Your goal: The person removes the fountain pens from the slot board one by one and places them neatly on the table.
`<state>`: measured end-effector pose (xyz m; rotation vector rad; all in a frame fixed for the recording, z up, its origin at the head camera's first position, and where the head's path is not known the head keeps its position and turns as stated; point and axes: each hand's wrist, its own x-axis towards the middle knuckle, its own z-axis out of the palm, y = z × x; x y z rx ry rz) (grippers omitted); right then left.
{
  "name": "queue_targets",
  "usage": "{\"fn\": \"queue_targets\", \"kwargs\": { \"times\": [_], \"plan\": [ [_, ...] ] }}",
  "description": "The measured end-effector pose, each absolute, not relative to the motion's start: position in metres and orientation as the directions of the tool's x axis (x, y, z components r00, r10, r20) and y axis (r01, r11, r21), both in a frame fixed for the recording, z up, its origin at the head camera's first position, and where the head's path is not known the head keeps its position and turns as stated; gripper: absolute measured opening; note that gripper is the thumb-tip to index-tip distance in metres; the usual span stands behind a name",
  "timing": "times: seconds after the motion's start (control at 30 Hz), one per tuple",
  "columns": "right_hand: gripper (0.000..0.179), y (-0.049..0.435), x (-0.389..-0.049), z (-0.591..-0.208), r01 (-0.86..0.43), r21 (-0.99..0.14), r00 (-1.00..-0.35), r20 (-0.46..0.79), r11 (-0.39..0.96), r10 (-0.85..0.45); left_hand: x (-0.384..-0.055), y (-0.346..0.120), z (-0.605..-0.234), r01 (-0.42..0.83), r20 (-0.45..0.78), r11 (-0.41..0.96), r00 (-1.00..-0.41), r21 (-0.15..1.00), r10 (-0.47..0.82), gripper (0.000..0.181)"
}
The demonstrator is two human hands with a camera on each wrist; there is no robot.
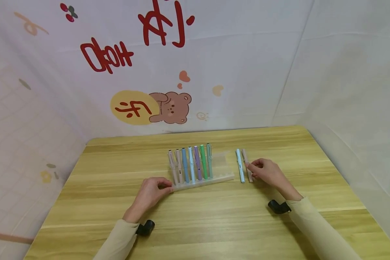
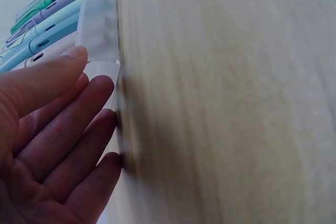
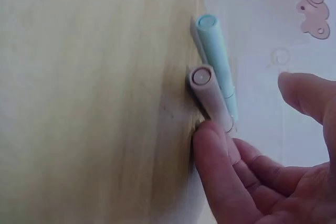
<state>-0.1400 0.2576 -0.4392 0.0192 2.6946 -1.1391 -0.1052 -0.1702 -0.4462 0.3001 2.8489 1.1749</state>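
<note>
At its left end, a clear plastic pen rack [image 1: 201, 183] is lightly held by my left hand [image 1: 153, 193], the thumb on its edge and the other fingers along its end wall. Several pens stand side by side in it, including a green pen [image 1: 204, 162] and a purple pen [image 1: 198, 163]. To the right, a light blue pen [image 1: 240, 166] and a dusty-pink pen [image 1: 245, 156] lie on the table. My right hand [image 1: 265, 172] is at the dusty-pink pen, fingertips beside it; in the right wrist view the thumb [image 3: 304, 94] stays apart from it.
Both pens lie just right of the rack on the wooden table [image 1: 214, 224]. A printed cloth wall [image 1: 247, 72] with a bear drawing rises behind the table's back edge. Each wrist wears a black camera mount [image 1: 145, 228].
</note>
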Motion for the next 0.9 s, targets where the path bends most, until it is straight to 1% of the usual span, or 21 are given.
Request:
{"fn": "queue_targets", "kwargs": {
  "times": [0.13, 0.23, 0.4, 0.53, 0.77, 0.9],
  "plan": [
    [0.063, 0.258, -0.134, -0.44, 0.081, -0.742, -0.983, -0.172, 0.666, -0.071, -0.105, -0.17, -0.447, 0.17, 0.041, 0.694, -0.979, 0.699, 0.198, 0.006],
    [0.06, 0.257, -0.13, -0.44, 0.065, -0.771, -0.988, -0.137, 0.633, -0.065, -0.104, -0.17, -0.447, 0.167, 0.038, 0.699, -0.98, 0.696, 0.196, 0.006],
    [0.055, 0.251, -0.124, -0.436, 0.004, -0.806, -0.997, -0.052, 0.592, -0.064, -0.106, -0.17, -0.448, 0.151, 0.021, 0.702, -0.982, 0.696, 0.19, 0.006],
    [0.052, 0.242, -0.122, -0.431, -0.046, -0.845, -0.997, 0.004, 0.533, -0.079, -0.107, -0.171, -0.449, 0.156, 0.024, 0.707, -0.981, 0.69, 0.193, 0.006],
    [0.041, 0.222, -0.118, -0.431, -0.094, -0.907, -0.991, 0.047, 0.41, -0.121, -0.106, -0.172, -0.451, 0.149, 0.015, 0.709, -0.981, 0.689, 0.192, 0.005],
    [0.036, 0.209, -0.118, -0.433, -0.124, -0.921, -0.985, 0.07, 0.369, -0.157, -0.106, -0.171, -0.451, 0.153, 0.019, 0.702, -0.981, 0.695, 0.195, 0.005]
  ]
}}
